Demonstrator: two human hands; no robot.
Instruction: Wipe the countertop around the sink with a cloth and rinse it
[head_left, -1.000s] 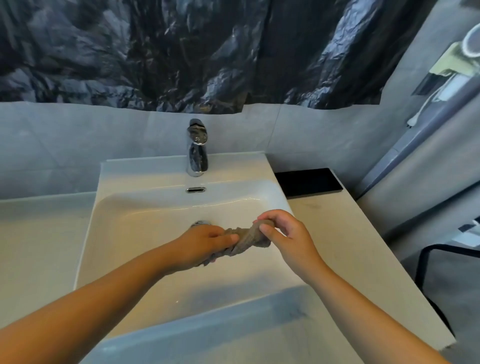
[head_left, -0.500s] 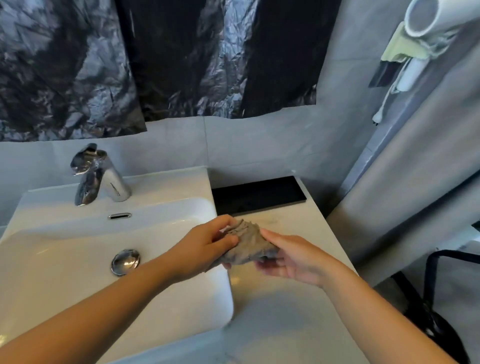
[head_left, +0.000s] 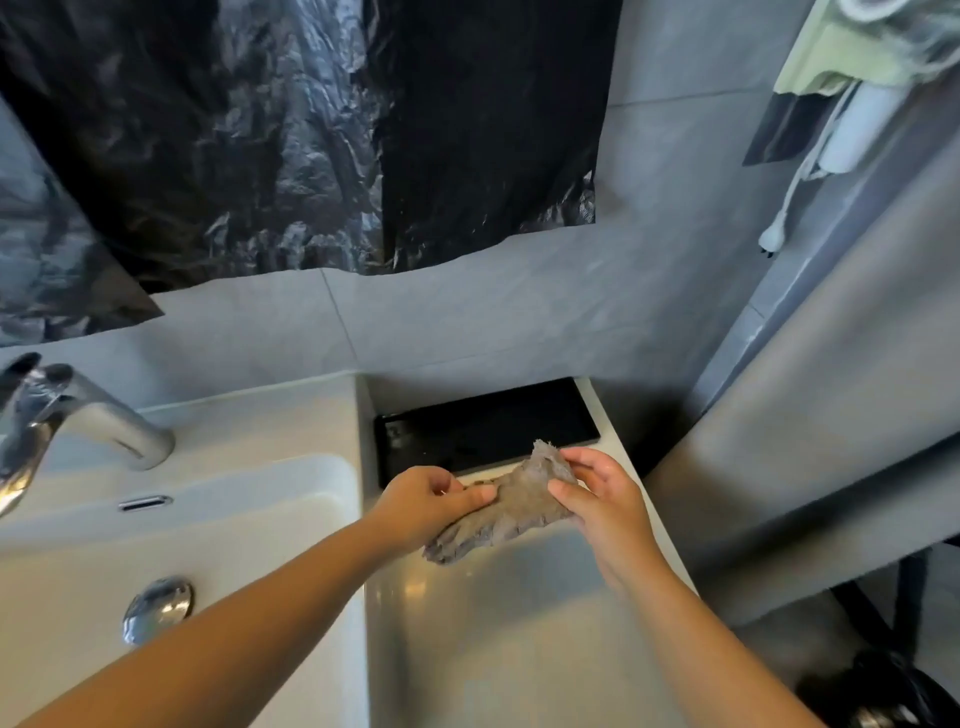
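Observation:
A crumpled grey cloth (head_left: 511, 506) hangs between both hands, just above the pale countertop (head_left: 519, 634) right of the white sink (head_left: 249, 525). My left hand (head_left: 426, 506) pinches the cloth's left side. My right hand (head_left: 597, 499) grips its right, upper end. The cloth's lower tip droops toward the counter; whether it touches the surface I cannot tell. The chrome tap (head_left: 67, 415) stands at the far left behind the basin, and the drain plug (head_left: 157, 608) lies in the basin bottom.
A flat black tray (head_left: 488, 426) lies at the back of the countertop against the grey tiled wall. Black plastic sheeting (head_left: 311, 135) covers the wall above. A grey panel (head_left: 831, 415) borders the counter on the right, with a hair dryer and plug (head_left: 769, 241) hanging above.
Both hands have carried the cloth from over the basin rightward to above the countertop, and the twisted cloth has loosened and spread out. The view has swung right.

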